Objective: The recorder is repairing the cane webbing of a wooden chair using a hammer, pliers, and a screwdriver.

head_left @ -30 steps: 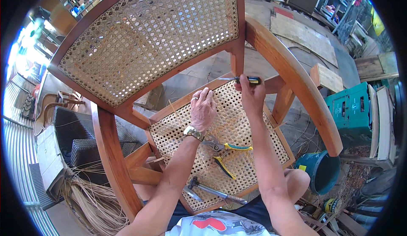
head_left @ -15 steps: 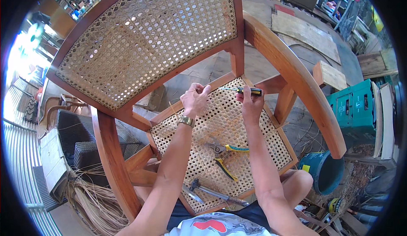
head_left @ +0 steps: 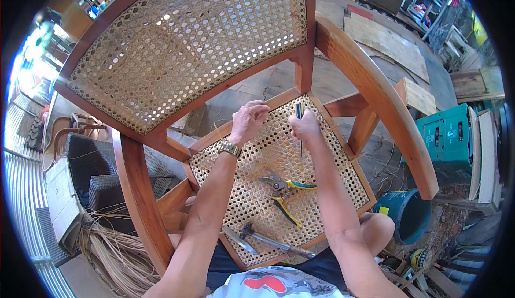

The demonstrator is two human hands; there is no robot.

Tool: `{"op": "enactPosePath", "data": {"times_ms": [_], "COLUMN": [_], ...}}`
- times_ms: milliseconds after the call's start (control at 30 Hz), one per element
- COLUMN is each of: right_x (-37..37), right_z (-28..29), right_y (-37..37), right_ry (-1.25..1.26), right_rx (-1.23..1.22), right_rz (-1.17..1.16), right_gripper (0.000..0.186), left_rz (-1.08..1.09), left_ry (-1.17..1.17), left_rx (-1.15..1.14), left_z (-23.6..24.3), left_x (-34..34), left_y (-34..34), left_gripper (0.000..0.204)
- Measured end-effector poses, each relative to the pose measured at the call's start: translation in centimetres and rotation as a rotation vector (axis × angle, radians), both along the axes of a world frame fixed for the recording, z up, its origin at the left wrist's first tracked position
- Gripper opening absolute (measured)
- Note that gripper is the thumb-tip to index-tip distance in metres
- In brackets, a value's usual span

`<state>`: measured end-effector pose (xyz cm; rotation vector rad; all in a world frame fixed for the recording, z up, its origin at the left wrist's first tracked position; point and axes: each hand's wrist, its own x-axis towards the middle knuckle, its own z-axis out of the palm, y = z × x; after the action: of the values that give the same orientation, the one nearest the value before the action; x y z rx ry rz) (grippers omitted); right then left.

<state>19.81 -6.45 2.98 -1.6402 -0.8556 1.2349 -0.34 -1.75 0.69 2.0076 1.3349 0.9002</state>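
Note:
My right hand (head_left: 307,125) is wrapped round a screwdriver (head_left: 299,110) with a black and yellow handle. Its handle sticks up above the fist and the thin metal shaft points down toward the seat. Across from it, my left hand (head_left: 250,121) is held over the far part of the woven cane seat (head_left: 257,161), its fingers curled together; anything between the fingertips is too small to make out. Pruning shears (head_left: 277,185) with yellow and dark green handles lie spread on the cane. Nearer me rest a small hammer (head_left: 273,241) and a flat blade (head_left: 240,240).
The chair's cane backrest (head_left: 188,46) rises at the far side, with curved wooden armrests left (head_left: 134,191) and right (head_left: 375,94). A bundle of cane strips (head_left: 118,255) lies at lower left. A green crate (head_left: 442,140) and a dark bucket (head_left: 407,217) stand at right.
The screwdriver has turned from lying sideways, tip toward my left hand, to upright with its shaft down. My right hand has moved slightly left and closed round the handle.

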Motion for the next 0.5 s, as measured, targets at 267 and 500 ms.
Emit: {"op": "enactPosePath", "data": {"times_ms": [267, 500], "right_x": [-1.8, -2.9], "right_z": [1.1, 1.9], "right_y": [4.3, 5.9], "right_ry": [-0.382, -0.457], "right_rx": [-0.219, -0.355], "right_rz": [0.215, 0.27], "right_gripper": [0.025, 0.024], "left_rz": [-0.28, -0.406], "left_ry": [0.273, 0.377], "left_rx": [0.149, -0.1], "left_z": [1.1, 1.9], "left_x": [-0.1, 0.1], "left_y": [3.1, 5.7], "left_gripper": [0.014, 0.011]}}
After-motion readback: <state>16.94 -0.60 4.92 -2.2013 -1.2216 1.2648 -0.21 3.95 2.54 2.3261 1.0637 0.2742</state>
